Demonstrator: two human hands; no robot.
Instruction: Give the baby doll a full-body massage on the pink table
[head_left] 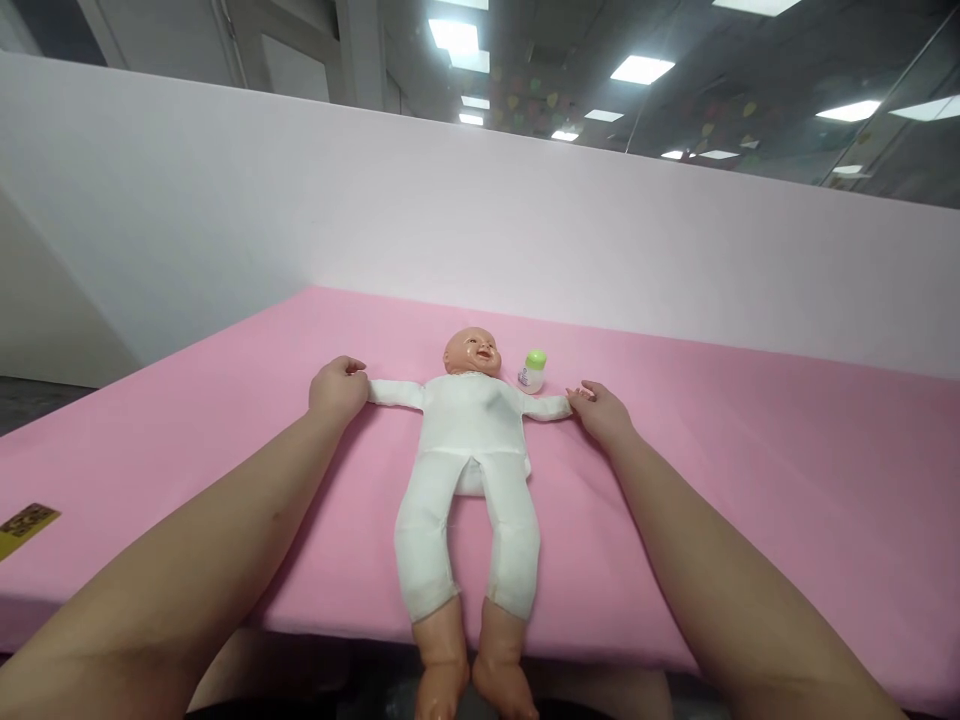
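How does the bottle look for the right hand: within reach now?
Probably yes: the bottle sits close by, with pink surface showing between it and the right hand. That hand holds the doll by one arm, so it would likely need to let go first.

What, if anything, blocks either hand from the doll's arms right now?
Nothing visible does. The left hand and right hand each hold the end of an outstretched arm of the doll. The green-capped bottle is beside its head, beyond the arm on the right, clear of both grips.
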